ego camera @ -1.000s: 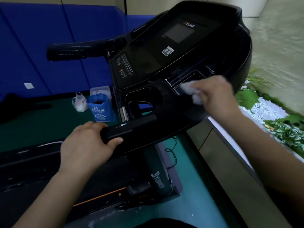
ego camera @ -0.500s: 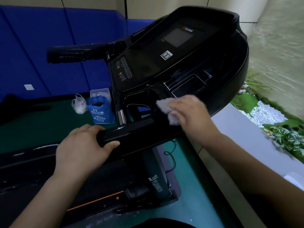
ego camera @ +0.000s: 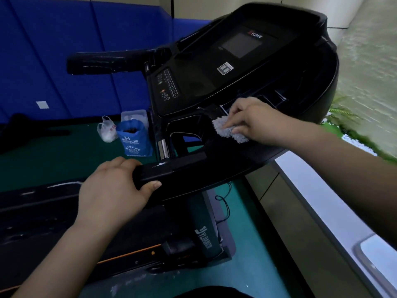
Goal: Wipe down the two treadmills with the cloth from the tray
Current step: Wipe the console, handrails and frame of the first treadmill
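The right hand (ego camera: 255, 122) holds the cloth (ego camera: 227, 131) pressed on the treadmill (ego camera: 204, 82) console, just beside the cup holder (ego camera: 187, 127). A moment ago the cloth was lower, so the wiping goes back and forth here. The left hand (ego camera: 116, 190) grips the handle (ego camera: 171, 169).

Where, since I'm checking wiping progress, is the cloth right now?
Head view, right of centre: the cloth is held under the right hand on the treadmill console, just right of the cup holder.
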{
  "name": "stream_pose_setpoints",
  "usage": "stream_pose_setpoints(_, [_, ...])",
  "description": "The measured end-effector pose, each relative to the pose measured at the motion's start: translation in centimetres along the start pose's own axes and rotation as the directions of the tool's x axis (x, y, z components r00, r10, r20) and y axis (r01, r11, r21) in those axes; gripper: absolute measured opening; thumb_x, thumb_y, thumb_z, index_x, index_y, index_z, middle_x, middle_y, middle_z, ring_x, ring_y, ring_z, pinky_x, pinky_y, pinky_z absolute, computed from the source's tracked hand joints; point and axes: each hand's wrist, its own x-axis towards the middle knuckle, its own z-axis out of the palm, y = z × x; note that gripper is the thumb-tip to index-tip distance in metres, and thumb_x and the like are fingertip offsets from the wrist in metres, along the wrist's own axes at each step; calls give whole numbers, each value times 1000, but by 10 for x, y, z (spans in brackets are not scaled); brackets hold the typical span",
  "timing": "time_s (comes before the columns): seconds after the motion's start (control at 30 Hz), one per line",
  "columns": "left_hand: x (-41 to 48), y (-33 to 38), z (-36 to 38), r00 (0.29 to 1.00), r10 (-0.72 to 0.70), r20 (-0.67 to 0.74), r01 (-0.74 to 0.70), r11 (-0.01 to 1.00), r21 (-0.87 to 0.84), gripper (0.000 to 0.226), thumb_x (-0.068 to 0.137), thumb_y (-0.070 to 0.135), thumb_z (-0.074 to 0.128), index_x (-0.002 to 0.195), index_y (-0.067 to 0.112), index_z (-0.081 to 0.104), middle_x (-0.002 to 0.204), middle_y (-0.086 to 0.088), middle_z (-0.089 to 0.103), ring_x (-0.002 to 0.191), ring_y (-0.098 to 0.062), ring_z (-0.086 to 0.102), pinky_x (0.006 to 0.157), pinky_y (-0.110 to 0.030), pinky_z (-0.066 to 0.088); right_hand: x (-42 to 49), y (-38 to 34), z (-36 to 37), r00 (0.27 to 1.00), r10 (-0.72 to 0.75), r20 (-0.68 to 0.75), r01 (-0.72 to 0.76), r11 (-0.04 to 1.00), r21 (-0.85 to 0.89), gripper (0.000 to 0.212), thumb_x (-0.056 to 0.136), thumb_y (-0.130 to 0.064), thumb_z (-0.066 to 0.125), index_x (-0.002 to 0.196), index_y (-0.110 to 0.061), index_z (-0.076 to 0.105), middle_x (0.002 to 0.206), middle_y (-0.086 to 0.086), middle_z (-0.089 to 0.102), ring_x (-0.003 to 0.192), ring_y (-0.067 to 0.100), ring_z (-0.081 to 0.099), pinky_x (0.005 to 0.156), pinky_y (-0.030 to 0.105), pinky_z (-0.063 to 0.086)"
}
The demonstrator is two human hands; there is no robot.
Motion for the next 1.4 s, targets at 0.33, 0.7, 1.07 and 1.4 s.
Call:
stream_pose_setpoints(0.33, [2,1,-2,998,-59,28,60,997,-49,57,68,66,64,112,30,62,100,8,61,102,-20,56,75,-32,46,112,11,7,976,-32,216,44,998,-53,24,91,-10,60,110,2,69,112,27,60,107,37,58,94,41,42])
stream_pose_setpoints(0.7, [3,2,-5,997,-60,44,61,998,-30,58,68,67,64,113,31,61,102,10,60,103,-18,56,75,-31,46,155,-21,59,952,45,303,-153,927,343,19,89,-20,68,100,-7,59,103,8,57,76,13,65,77,34,55])
stream_pose_setpoints(1.07, [3,2,-7,996,-70,60,72,997,-38,56,69,69,61,112,32,59,100,11,58,103,-16,54,74,-29,43,179,-61,77,920,23,391,-196,892,407,6,90,-16,63,88,-16,57,94,9,60,75,16,57,81,39,51])
stream_pose_setpoints(1.4, [0,1,-5,997,-57,61,60,997,-50,59,71,70,58,116,31,58,104,11,58,105,-16,53,79,-30,44,132,9,26,875,-249,414,277,961,-6,29,94,-16,58,121,-16,67,127,2,52,120,18,43,98,17,28])
